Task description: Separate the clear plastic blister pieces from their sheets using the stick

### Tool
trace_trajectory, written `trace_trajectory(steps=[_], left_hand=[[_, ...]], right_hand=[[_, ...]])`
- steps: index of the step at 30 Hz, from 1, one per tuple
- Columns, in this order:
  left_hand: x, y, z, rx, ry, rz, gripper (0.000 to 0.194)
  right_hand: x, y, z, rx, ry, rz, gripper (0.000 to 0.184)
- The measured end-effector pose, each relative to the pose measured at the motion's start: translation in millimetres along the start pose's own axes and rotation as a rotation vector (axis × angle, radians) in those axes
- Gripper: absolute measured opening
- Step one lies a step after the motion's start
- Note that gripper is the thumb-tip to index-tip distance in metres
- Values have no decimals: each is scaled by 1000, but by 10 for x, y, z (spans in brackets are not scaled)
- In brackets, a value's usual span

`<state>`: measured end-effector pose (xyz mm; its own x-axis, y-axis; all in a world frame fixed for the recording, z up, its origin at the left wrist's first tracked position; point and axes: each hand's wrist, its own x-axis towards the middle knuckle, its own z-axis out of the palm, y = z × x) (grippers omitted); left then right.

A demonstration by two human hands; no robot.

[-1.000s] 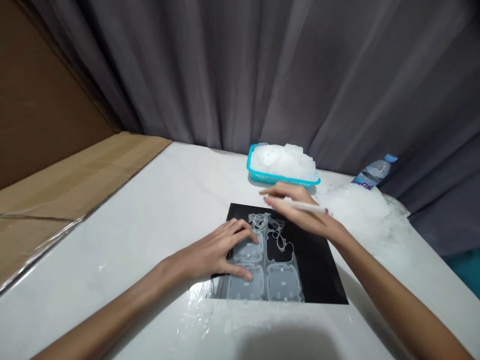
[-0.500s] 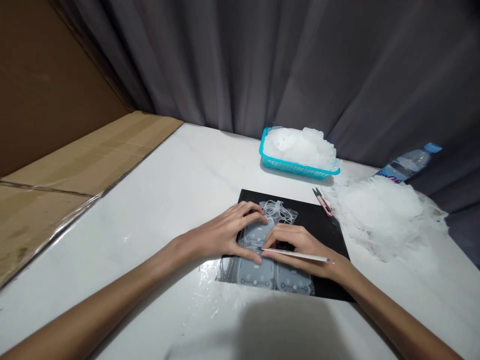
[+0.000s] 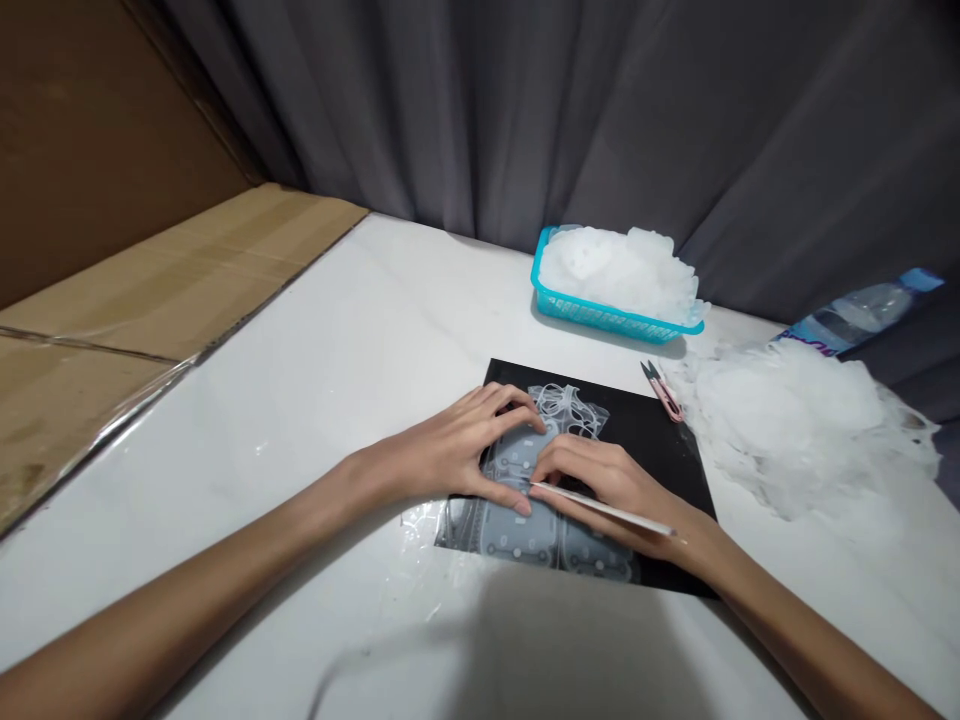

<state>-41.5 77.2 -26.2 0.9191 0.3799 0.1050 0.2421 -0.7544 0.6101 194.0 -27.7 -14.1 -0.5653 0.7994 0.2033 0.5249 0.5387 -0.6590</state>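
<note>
A black mat (image 3: 679,470) lies on the white table with translucent, rounded plastic pieces (image 3: 517,535) on it, marked with small dots and lines. My left hand (image 3: 474,437) rests over the left pieces, thumb and fingers spread apart. Between the fingers of my right hand (image 3: 611,485) is a slim white pen-like tool (image 3: 604,507), its tip down at the pieces beside my left thumb. The tip itself is too small to make out. Behind my fingers sits a small clear bag with looped white cords (image 3: 571,408).
Pink-handled thread snips (image 3: 662,390) lie at the mat's upper right edge. A turquoise basket (image 3: 615,318) holds white translucent pieces. To the right, a heap of white filmy material (image 3: 795,430) lies before a tilted water bottle (image 3: 862,312). Cardboard (image 3: 172,270) borders the left side.
The view has shifted slightly, so the basket, bottle and heap appear higher and further right. Both hands keep nearly the same pose over the pieces, with the tool still held.
</note>
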Motion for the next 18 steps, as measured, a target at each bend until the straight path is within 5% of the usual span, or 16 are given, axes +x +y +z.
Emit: trace_trajectory(steps=[7,18], left_hand=[[3,9,-13,38,13,33,69],[10,54,-42,127,-11,21,68]], right_hand=[[39,-52,100,-317,93,-140,13],[-82,59,121,-462,159,-269,13]])
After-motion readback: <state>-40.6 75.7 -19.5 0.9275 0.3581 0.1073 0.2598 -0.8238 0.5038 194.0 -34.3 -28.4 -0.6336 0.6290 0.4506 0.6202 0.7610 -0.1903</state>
